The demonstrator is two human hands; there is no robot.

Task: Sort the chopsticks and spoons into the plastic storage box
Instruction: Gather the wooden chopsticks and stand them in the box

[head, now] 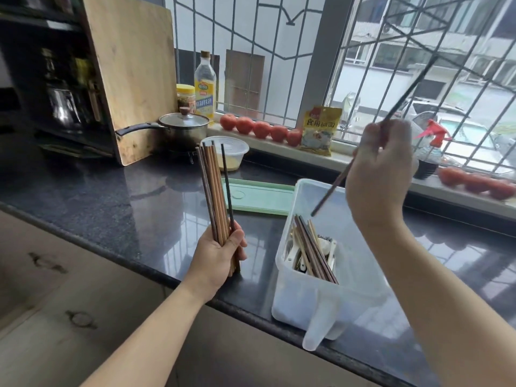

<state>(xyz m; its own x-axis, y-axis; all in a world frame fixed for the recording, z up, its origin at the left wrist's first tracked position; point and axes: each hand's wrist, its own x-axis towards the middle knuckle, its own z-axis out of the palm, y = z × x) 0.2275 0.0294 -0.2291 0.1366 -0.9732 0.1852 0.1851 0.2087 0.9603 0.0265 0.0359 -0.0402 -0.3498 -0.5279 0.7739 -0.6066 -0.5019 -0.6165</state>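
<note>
Above the translucent white plastic storage box (312, 300), which stands at the near edge of the dark polished stone surface (117, 196), the right hand (381, 174) pinches a single dark slender chopstick (333, 188). The stick slants steeply, its upper end high toward the window and its lower tip hanging just over the box's open top, apart from the contents. Inside the box, a bundle of brown and pale wooden chopsticks (314, 248) lies along the box's long axis, running from the far end toward the person, with white spoons (325, 245) partly buried beside it. To settle in, the held stick would likely need tipping flatter to match that line. The left hand (216, 258) sits left of the box, well apart from it, fingers wrapped around an upright cluster of brown and dark chopsticks (215, 191). The right hand is clearly the nearer one. A pale green flat lid (257, 196) lies beyond the box.
</note>
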